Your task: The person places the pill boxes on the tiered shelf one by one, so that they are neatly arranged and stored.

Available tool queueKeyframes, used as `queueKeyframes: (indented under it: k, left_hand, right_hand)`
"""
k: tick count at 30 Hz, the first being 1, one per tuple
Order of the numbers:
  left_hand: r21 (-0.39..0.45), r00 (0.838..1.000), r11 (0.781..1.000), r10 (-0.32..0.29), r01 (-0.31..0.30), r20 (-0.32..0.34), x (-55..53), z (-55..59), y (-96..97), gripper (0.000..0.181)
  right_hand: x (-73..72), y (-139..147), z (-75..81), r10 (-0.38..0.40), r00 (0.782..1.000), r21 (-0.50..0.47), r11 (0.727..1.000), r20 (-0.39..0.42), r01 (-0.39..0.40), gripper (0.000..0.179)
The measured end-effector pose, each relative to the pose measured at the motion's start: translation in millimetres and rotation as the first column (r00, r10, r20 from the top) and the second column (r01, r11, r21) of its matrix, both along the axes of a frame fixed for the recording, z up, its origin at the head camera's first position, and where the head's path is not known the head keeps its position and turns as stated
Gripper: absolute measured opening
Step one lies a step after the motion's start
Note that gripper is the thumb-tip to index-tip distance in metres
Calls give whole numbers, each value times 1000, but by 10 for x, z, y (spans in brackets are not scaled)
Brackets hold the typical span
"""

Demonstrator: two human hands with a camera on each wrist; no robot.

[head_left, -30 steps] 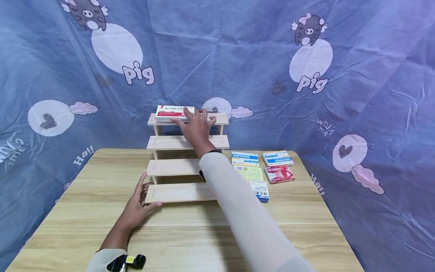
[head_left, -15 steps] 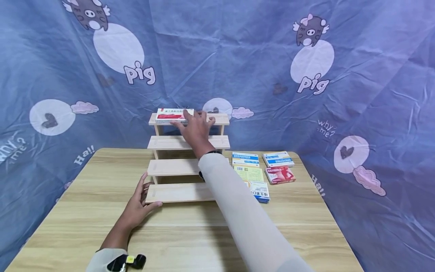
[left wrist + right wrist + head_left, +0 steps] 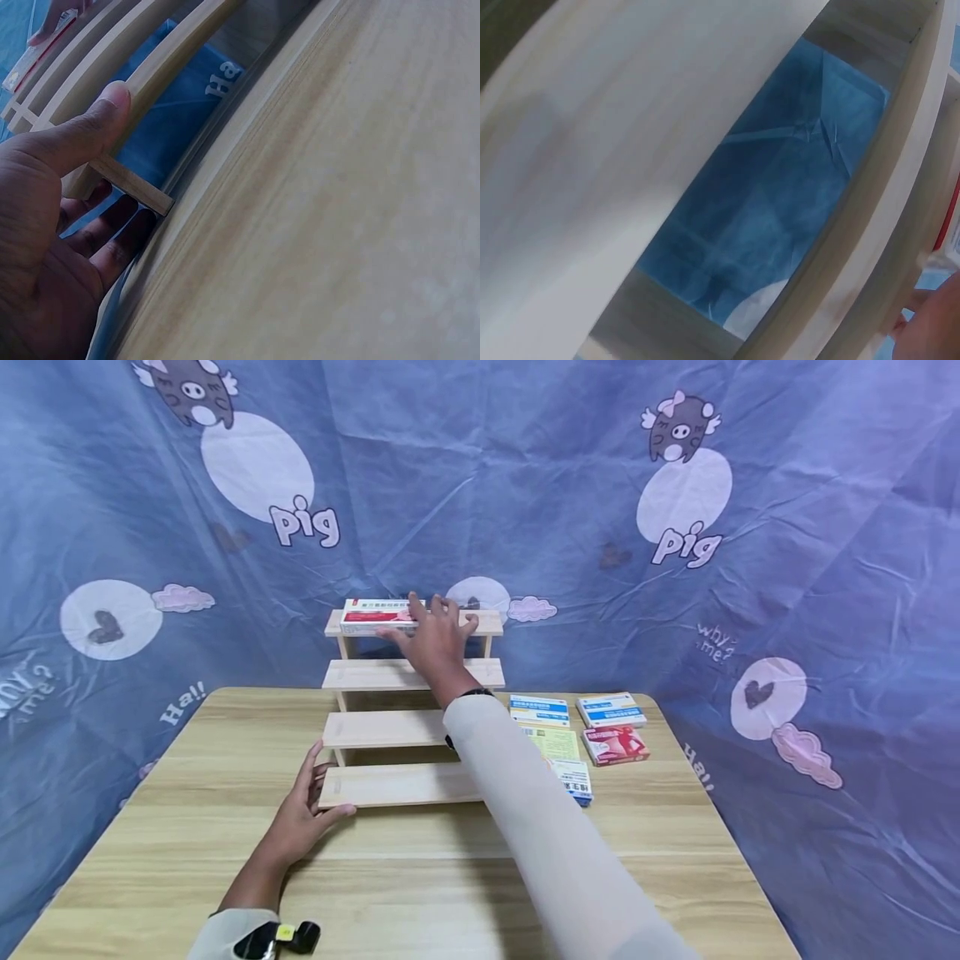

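A stepped wooden rack [image 3: 401,783] with several shelves stands on the table. My left hand [image 3: 303,814] grips its lower left corner. In the left wrist view the thumb [image 3: 105,112] lies on the lowest shelf's front edge, and the fingers bend behind its end. On the left half of the top shelf lies a white-and-red medicine box [image 3: 375,617]. My right hand [image 3: 438,639] is at the box's right end, thumb by the front face and index finger extended over the back edge. In the right wrist view only part of that hand [image 3: 934,322] shows, beside the box.
Right of the rack lie blue-and-white medicine boxes [image 3: 540,711] [image 3: 611,710], a yellow-green box [image 3: 558,745], a red box [image 3: 617,745] and a white-and-blue box [image 3: 576,781], partly behind my right sleeve. Blue printed cloth [image 3: 420,468] hangs behind the table [image 3: 397,893].
The medicine box has come down flatter on the top shelf. My right index finger has lifted from its top face. The left hand has kept its place on the rack.
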State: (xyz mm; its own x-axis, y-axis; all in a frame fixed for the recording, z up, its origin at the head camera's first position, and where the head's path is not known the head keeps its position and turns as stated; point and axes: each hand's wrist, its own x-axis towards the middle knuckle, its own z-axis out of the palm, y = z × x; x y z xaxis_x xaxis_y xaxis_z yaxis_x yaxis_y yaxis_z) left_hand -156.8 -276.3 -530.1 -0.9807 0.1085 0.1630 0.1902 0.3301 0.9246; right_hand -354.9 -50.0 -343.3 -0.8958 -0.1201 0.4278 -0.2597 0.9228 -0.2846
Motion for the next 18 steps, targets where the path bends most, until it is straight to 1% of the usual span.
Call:
queueKeyframes:
  k: [6,9,13,16,18]
  left_hand:
    - [-1,1000,1000,4,-4,3,5,26,9,121]
    - [-7,1000,1000,7,-7,6,3,28,8,121]
    - [-10,1000,1000,2,-2,9,-1,21,14,121]
    - [-7,1000,1000,-1,2,10,5,14,17,122]
    - [-6,1000,1000,0,0,15,14,14,16,122]
  right_hand:
    - [-3,184,3,6,1000,-38,999,-2,-6,95]
    - [-1,298,-6,17,1000,-57,998,-15,-18,95]
    - [19,468,-21,50,998,-158,986,-30,-54,93]
    - [45,598,-40,54,998,-236,970,-43,-63,93]
    - [61,682,-60,49,997,-259,964,-56,-62,93]
